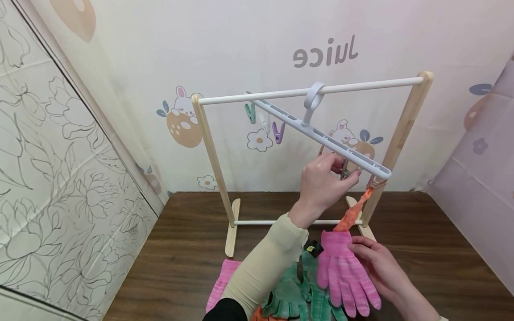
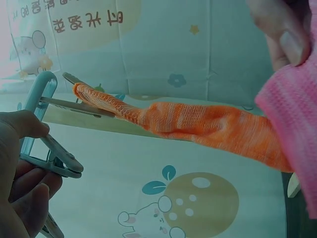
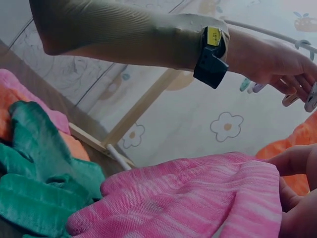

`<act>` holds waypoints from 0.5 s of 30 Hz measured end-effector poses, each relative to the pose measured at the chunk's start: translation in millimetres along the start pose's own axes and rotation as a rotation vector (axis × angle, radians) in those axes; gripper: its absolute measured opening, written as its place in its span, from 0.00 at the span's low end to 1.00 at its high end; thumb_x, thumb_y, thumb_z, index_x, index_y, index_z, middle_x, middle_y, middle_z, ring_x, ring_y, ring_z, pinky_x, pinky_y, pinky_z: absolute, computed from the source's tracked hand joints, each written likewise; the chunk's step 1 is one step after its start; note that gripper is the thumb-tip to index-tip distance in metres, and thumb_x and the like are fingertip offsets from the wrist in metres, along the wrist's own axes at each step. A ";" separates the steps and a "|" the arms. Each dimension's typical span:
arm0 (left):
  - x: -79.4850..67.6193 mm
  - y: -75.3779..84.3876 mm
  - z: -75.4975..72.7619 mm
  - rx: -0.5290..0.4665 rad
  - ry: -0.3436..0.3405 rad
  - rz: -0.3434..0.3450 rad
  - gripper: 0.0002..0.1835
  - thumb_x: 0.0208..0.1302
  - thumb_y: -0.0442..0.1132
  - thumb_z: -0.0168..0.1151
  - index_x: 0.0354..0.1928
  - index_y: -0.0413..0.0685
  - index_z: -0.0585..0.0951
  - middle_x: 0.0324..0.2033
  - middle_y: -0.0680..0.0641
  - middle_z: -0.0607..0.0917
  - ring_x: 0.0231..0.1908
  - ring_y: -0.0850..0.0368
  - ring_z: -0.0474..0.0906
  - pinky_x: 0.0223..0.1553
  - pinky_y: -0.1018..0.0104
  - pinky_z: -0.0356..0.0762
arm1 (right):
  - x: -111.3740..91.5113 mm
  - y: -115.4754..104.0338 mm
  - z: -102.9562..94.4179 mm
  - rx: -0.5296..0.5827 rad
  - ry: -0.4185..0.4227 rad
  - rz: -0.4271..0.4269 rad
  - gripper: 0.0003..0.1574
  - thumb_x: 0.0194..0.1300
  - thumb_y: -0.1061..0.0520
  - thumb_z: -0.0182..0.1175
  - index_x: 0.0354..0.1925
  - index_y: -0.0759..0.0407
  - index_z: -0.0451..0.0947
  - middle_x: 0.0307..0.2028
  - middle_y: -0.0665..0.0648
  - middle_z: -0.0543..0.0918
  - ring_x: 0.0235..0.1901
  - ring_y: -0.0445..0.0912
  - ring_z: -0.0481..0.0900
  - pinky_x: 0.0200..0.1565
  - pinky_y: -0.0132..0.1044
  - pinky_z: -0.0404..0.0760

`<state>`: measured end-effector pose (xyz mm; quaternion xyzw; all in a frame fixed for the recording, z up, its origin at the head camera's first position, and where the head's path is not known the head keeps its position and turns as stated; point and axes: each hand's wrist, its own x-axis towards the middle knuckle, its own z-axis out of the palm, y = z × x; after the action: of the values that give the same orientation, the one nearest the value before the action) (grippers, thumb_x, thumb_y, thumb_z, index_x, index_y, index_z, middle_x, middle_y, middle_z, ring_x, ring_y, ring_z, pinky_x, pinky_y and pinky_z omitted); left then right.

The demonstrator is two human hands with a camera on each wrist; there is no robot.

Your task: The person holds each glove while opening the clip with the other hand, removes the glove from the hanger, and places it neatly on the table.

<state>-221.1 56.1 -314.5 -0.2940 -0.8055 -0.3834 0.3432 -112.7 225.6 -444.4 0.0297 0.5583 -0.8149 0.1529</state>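
Observation:
A pale grey hanger (image 1: 321,137) with clips slants across the white bar of a wooden rack. My left hand (image 1: 323,183) pinches one of its hanging clips (image 2: 59,157) near the close end. From the end clip beside it, an orange knitted glove (image 1: 352,214) dangles by a narrow gathered tip. Low on the right, my right hand (image 1: 377,263) holds a pink glove (image 1: 341,272) by its cuff edge, between thumb and fingers. That pink cuff overlaps the lower part of the orange glove. In the left wrist view, nothing shows between the pinched clip's tips.
Green gloves (image 1: 287,290) lie on the brown table (image 1: 172,254) at its front, with pink fabric (image 1: 225,278) and some orange beside them. Green and purple clips (image 1: 278,132) plus a white one hang at the hanger's far end. The rack's wooden post (image 1: 405,129) stands at right.

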 end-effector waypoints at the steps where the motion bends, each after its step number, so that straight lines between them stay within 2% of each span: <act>1: 0.0 0.1 0.1 0.007 -0.001 0.000 0.12 0.57 0.48 0.74 0.36 0.50 0.83 0.29 0.58 0.84 0.33 0.74 0.78 0.37 0.85 0.68 | -0.3 1.6 -1.3 0.003 -0.010 0.008 0.11 0.75 0.62 0.52 0.42 0.51 0.80 0.36 0.50 0.84 0.36 0.39 0.82 0.38 0.34 0.82; 9: -0.8 0.7 -0.6 0.022 0.000 -0.001 0.12 0.56 0.48 0.74 0.35 0.51 0.82 0.29 0.58 0.83 0.32 0.75 0.78 0.36 0.85 0.68 | 1.8 16.5 -11.6 0.006 -0.153 0.034 0.15 0.75 0.64 0.50 0.42 0.50 0.82 0.36 0.48 0.85 0.37 0.39 0.83 0.39 0.33 0.82; 15: -0.7 0.8 -0.6 0.013 0.002 0.006 0.13 0.57 0.48 0.74 0.36 0.50 0.82 0.29 0.58 0.83 0.32 0.75 0.78 0.37 0.85 0.68 | 8.6 24.0 -18.4 -0.093 -0.122 0.100 0.12 0.75 0.61 0.51 0.42 0.49 0.81 0.36 0.48 0.85 0.36 0.38 0.83 0.39 0.34 0.82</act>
<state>-219.9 55.9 -314.4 -0.2937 -0.8067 -0.3775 0.3470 -116.4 232.8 -474.8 0.0006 0.5828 -0.7799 0.2282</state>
